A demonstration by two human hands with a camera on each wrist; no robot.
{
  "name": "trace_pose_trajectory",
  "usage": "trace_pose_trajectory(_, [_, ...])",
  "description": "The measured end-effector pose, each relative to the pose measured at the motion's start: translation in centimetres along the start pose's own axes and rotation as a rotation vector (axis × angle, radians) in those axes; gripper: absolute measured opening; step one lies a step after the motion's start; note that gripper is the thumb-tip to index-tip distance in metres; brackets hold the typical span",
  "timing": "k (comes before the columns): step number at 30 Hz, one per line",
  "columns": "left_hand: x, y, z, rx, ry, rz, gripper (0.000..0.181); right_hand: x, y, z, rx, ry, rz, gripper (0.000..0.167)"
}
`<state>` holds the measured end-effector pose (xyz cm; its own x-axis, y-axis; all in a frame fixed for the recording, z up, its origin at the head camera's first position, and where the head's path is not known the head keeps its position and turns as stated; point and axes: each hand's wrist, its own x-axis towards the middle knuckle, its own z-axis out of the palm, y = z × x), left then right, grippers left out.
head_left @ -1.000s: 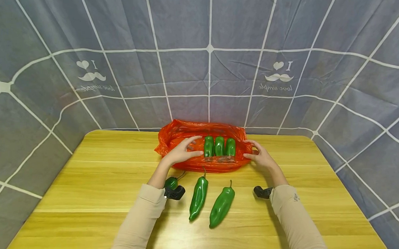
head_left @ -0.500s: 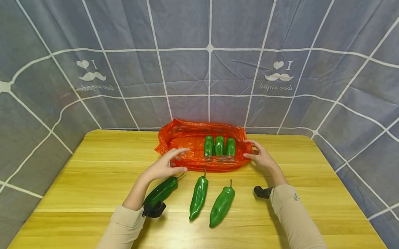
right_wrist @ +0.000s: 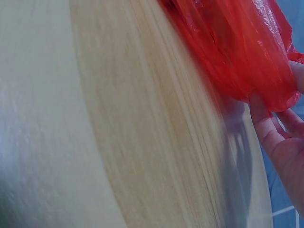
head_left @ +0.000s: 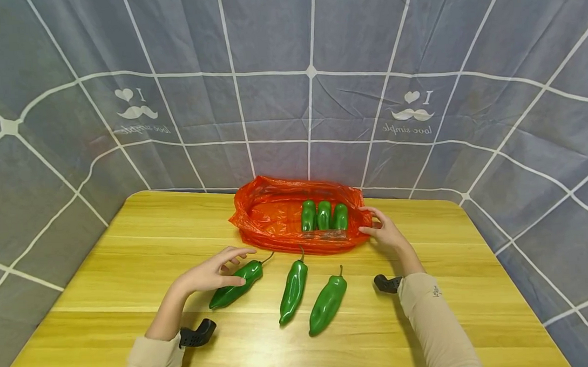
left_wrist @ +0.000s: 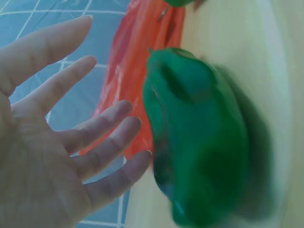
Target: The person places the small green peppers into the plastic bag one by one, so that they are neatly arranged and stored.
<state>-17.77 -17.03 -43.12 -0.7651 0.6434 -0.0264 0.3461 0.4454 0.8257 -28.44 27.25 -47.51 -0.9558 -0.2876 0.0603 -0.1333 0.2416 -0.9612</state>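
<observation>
A red plastic bag [head_left: 276,238] lies on the table with its mouth spread, and three green peppers [head_left: 324,215] stand side by side inside. My left hand [head_left: 209,273] hovers over the left one of three loose green peppers [head_left: 250,271], fingers apart. In the left wrist view that pepper [left_wrist: 199,137] lies beyond the spread fingertips, with nothing in the hand. The right hand [head_left: 385,231] holds the bag's right end; the right wrist view has its thumb and fingers around the bag's gathered end [right_wrist: 270,85].
In front of the bag lie a middle pepper [head_left: 294,291] and a right-hand pepper [head_left: 328,305], stems toward the bag. A grey checked curtain [head_left: 272,108] hangs behind and beside the wooden table [head_left: 107,276].
My left hand has drawn back from inside the bag, moving left and nearer to me, to above the left pepper. The right hand stays at the bag.
</observation>
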Motion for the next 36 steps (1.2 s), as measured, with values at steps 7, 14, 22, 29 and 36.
trace_pose_trajectory(7, [-1.6,-1.1,0.0,-0.007,-0.042,-0.013,0.063,0.0,0.1,-0.1,-0.015,0.003,-0.015,0.053])
trace_pose_trajectory(14, [-2.2,-1.7,0.3,-0.105,-0.079,-0.042,0.064,0.0,0.2,-0.1,-0.016,0.001,-0.033,0.052])
trace_pose_trajectory(22, [-2.2,-1.9,0.5,-0.097,-0.076,-0.067,0.065,0.0,0.1,-0.1,0.008,0.002,-0.015,0.052])
trace_pose_trajectory(29, [-1.7,-1.7,0.7,0.044,-0.065,-0.059,0.060,0.0,0.1,-0.1,-0.007,0.000,-0.019,0.052])
trace_pose_trajectory(36, [-1.2,-1.9,0.8,0.004,-0.074,-0.087,0.060,0.0,0.1,-0.2,-0.006,-0.003,-0.029,0.052])
